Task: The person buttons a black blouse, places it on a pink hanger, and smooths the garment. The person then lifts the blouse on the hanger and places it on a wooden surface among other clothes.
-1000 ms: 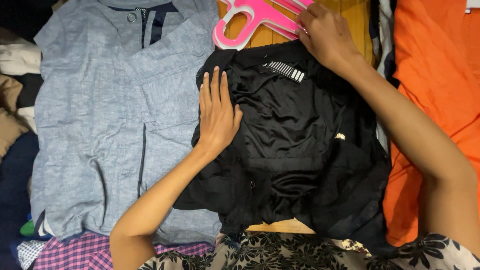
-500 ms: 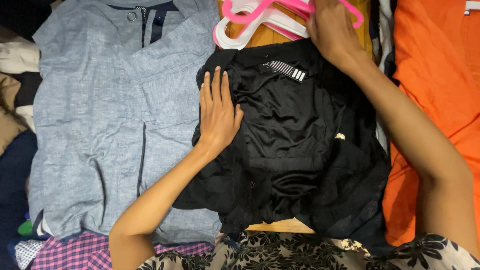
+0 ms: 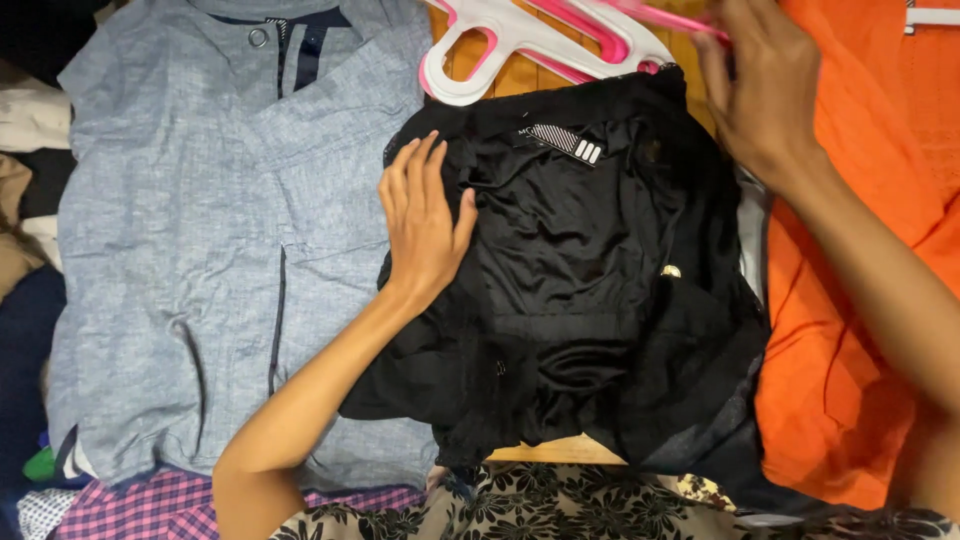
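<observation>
A crumpled black garment (image 3: 590, 300) with a small striped neck label lies in the middle. My left hand (image 3: 422, 222) rests flat on its left edge, fingers spread. At the top, my right hand (image 3: 760, 90) grips pink and white plastic hangers (image 3: 540, 40) that lie just above the garment's collar; the fingers cover the hangers' right end.
A grey-blue shirt (image 3: 200, 240) lies spread out on the left, an orange garment (image 3: 860, 330) on the right. A pink checked cloth (image 3: 150, 505) and a dark floral cloth (image 3: 560, 510) fill the bottom edge. More folded clothes pile at the far left.
My right hand has slid right and up along the hangers, and a white hanger now shows beside the pink one. My left hand stays on the black garment.
</observation>
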